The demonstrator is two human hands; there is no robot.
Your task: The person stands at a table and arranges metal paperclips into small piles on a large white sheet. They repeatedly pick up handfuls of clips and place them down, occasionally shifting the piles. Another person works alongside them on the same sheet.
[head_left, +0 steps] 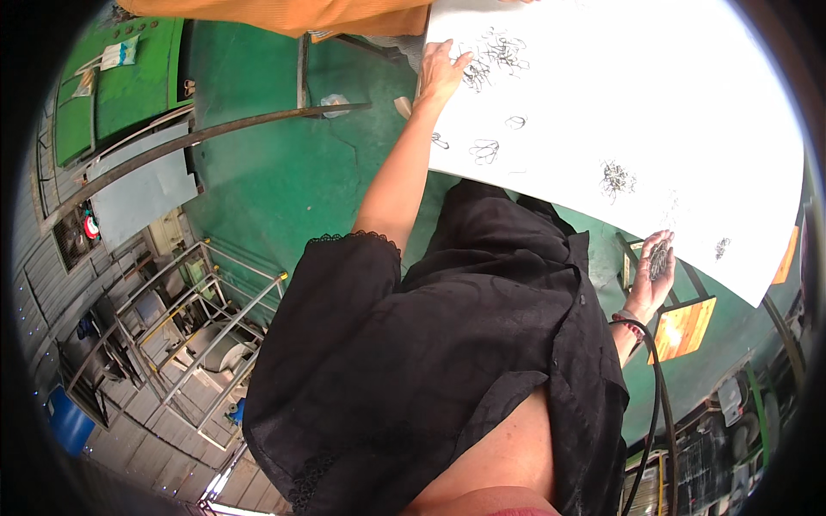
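From the head camera, take the white table (654, 95) as your mark. Your left hand (440, 73) lies at its near-left edge, fingers spread flat and reaching into a loose scatter of thin wire rings (495, 56); whether a ring is pinched under the fingertips cannot be told. Your right hand (654, 271) hangs just off the table's near-right edge, palm up and cupped half open, with a small heap of the same rings (660, 256) resting in it. More little clusters (617, 178) lie toward the middle of the table, well apart from both hands. This looks like the gathering stage: one hand picks, the other collects. The next move would call for a fine pinch on a single ring at the left scatter, and a level right palm so the heap does not spill.
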